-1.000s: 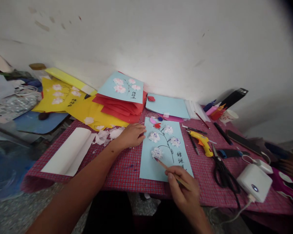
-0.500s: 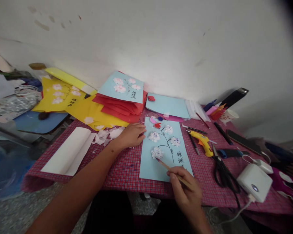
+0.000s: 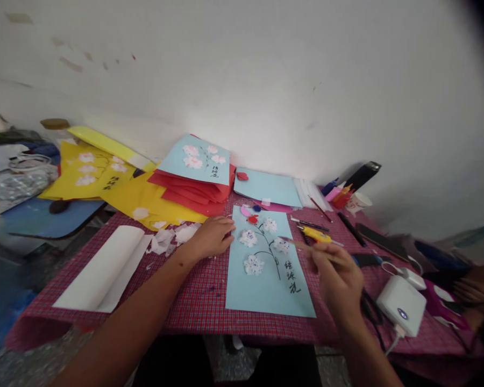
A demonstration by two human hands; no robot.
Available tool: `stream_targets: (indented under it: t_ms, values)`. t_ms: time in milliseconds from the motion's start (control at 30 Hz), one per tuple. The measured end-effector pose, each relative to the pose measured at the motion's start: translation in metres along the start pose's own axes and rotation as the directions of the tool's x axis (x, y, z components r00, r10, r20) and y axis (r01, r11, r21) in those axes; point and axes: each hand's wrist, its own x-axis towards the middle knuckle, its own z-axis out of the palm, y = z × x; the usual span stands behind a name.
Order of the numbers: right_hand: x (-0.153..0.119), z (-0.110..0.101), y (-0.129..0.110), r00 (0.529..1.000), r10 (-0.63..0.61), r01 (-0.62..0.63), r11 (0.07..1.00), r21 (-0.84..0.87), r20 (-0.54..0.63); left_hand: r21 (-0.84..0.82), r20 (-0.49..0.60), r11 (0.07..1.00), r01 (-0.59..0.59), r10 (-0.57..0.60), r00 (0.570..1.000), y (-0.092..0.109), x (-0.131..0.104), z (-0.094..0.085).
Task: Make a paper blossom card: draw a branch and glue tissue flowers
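A light blue paper sheet [image 3: 246, 295] lies before me, with drawn dark stems, brush lettering and several white paper flowers [image 3: 254, 264] speckled purple. My right hand [image 3: 341, 277] is closed around a paintbrush [image 3: 300, 245], whose slightly blurred tip is at the right-hand flower [image 3: 281, 245]. Whether the bristles touch the petals I cannot tell. Flat on the cloth, my left hand [image 3: 213, 236] has its fingertips against the sheet's left edge. Pink, red [image 3: 253, 219] and dark blue dabs of paint sit around the sheet's top left corner.
Torn white tissue [image 3: 161, 242] and a folded white sheet [image 3: 100, 269] lie left. Behind are red papers [image 3: 189, 185] under a finished blue card. To the right are a yellow glue gun [image 3: 317, 234], partly hidden scissors, paint bottles [image 3: 342, 197] and a white power bank [image 3: 402, 306].
My right hand has carried the paintbrush up and right, from the lower left flower to the right-hand one. My left hand stays at the sheet's edge. The camera view has shifted slightly.
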Motion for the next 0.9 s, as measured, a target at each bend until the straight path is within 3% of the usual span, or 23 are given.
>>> stream_targets:
  t_ms: [133, 267, 433, 600, 700, 767, 900]
  values:
    - [0.086, 0.027, -0.001, 0.993, 0.050, -0.059, 0.996, 0.071, 0.111, 0.010, -0.027, 1.000, -0.001, 0.001, 1.000, -0.002, 0.000, 0.003]
    - [0.121, 0.051, 0.008, 0.970, 0.123, -0.141, 0.987, 0.074, 0.208, 0.006, -0.049, 1.000, -0.001, 0.001, 0.999, -0.004, -0.001, 0.005]
    - [0.103, 0.043, 0.027, 0.999, 0.003, -0.008, 0.989, 0.146, 0.037, 0.016, -0.060, 1.000, 0.002, -0.001, 0.998, -0.004, -0.002, 0.006]
    - [0.083, 0.024, 0.041, 0.990, -0.093, 0.105, 0.988, 0.115, -0.111, 0.023, -0.053, 1.000, -0.003, 0.005, 0.999, -0.002, -0.002, 0.004]
    - [0.076, 0.019, 0.043, 0.989, -0.121, 0.126, 0.990, 0.059, -0.086, 0.026, -0.049, 1.000, -0.006, 0.007, 0.999, 0.000, -0.001, 0.002]
    - [0.074, 0.018, 0.041, 0.979, -0.203, 0.202, 0.978, -0.047, -0.028, 0.020, -0.057, 1.000, -0.001, 0.002, 0.998, 0.001, -0.002, 0.000]
    - [0.072, 0.014, 0.039, 0.896, -0.422, 0.444, 0.853, -0.275, 0.136, 0.018, -0.129, 0.996, 0.084, -0.081, 0.988, 0.005, 0.001, -0.007]
